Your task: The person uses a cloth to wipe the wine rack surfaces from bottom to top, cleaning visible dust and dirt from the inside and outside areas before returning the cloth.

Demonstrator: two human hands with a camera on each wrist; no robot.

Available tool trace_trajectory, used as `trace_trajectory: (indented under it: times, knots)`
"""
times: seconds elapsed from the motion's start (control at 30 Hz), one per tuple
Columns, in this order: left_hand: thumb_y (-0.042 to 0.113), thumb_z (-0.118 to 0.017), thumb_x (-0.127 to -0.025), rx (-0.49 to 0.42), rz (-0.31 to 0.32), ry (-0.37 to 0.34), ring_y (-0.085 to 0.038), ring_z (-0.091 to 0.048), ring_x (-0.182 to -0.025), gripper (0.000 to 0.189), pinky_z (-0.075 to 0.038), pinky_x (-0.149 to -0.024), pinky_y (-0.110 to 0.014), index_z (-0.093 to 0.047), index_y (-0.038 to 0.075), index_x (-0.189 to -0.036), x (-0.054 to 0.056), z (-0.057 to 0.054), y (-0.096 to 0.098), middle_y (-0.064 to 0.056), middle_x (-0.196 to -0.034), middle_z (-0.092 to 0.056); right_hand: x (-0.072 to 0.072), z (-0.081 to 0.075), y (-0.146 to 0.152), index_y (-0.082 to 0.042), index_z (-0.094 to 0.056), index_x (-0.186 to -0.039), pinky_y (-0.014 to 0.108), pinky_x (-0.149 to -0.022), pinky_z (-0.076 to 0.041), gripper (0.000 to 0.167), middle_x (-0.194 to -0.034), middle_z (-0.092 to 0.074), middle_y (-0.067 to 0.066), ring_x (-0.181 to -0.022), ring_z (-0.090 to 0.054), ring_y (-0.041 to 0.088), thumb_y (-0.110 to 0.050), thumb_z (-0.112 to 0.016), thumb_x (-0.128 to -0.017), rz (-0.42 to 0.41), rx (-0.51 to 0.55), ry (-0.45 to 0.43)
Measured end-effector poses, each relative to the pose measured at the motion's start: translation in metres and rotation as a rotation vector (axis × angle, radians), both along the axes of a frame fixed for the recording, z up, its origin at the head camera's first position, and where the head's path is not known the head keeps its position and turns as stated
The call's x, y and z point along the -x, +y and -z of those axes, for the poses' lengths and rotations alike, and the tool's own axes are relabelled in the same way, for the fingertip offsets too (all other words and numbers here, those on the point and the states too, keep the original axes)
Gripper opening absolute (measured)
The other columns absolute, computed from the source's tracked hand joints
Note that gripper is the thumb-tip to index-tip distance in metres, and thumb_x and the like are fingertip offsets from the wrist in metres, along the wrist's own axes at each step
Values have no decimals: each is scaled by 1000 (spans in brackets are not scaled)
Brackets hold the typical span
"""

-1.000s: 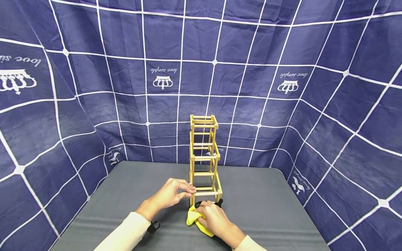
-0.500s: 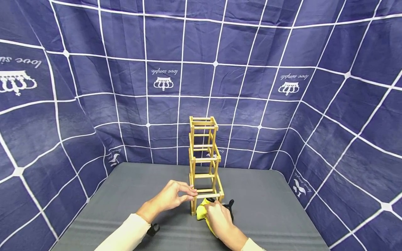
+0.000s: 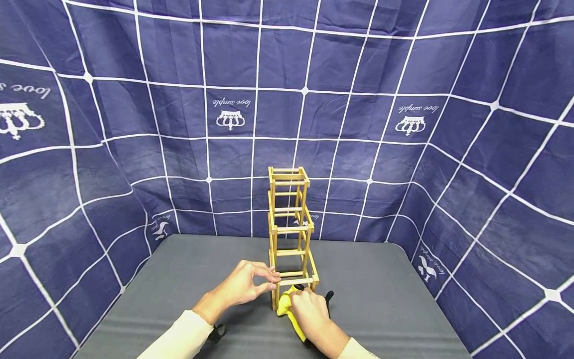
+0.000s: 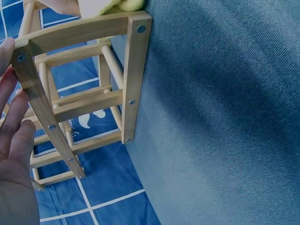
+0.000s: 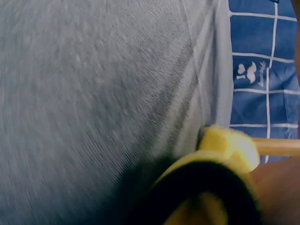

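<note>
A stepped rack of light wood (image 3: 296,230) with three tiers stands near the middle of the table. My left hand (image 3: 244,283) holds its near left corner, fingertips on the front rail and post. In the left wrist view, the fingers (image 4: 21,110) lie along the outer side of the post, below the screwed corner. My right hand (image 3: 309,311) grips a bunched yellow cloth (image 3: 284,304) low in front of the lowest tier. The cloth (image 5: 229,145) is close to a wooden bar in the right wrist view, and the right fingertips are hidden.
Grey fabric covers the table (image 3: 376,299). A blue curtain with white grid lines (image 3: 358,124) hangs behind and on both sides. A black band (image 3: 217,333) shows beneath the left wrist.
The right hand has moved slightly rightward and in toward the lowest tier with the yellow cloth, uncovering the near left post's foot. The left hand stays at the rack's corner.
</note>
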State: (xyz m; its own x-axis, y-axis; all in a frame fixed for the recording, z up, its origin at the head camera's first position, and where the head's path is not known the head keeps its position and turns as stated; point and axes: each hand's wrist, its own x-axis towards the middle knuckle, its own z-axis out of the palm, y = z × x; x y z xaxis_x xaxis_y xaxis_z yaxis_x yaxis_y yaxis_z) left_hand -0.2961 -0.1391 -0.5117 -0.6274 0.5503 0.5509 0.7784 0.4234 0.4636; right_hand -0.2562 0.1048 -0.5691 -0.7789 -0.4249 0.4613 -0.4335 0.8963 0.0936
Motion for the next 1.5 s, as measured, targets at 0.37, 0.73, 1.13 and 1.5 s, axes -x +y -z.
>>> trace_trajectory:
  times: [0.37, 0.73, 1.13, 1.5]
  knots:
    - [11, -97, -94, -16, -17, 31, -23, -89, -115, 16, -70, -110, -41, -94, 18, -109, 0, 5, 3, 6, -115, -91, 9, 6, 12, -31, -81, -90, 32, -48, -49, 21, -79, -78, -6, -68, -70, 12, -33, -102, -86, -116, 202, -124]
    - [8, -98, -94, -19, -39, 25, -23, -88, -120, 14, -69, -113, -47, -93, 15, -104, -5, 4, 5, 4, -113, -91, -4, -16, 87, -34, -90, -118, 22, -59, -48, 27, -96, -80, -15, -80, -57, -6, -27, -98, -93, -238, 331, -184]
    - [7, -98, -93, -19, -65, 53, -22, -89, -116, 13, -71, -110, -47, -92, 16, -100, -6, 7, 7, 6, -110, -91, 33, -26, 153, -16, -88, -123, 22, -79, -63, 30, -108, -91, 1, -90, -75, -3, -7, -94, -95, -156, 805, -333]
    - [7, -97, -94, -26, -56, 46, -27, -89, -115, 10, -71, -110, -49, -92, 14, -100, -6, 6, 8, 4, -109, -92, 40, 3, 100, -17, -90, -111, 15, -68, -54, 25, -92, -85, -8, -76, -63, -9, -25, -102, -91, -263, 826, -450]
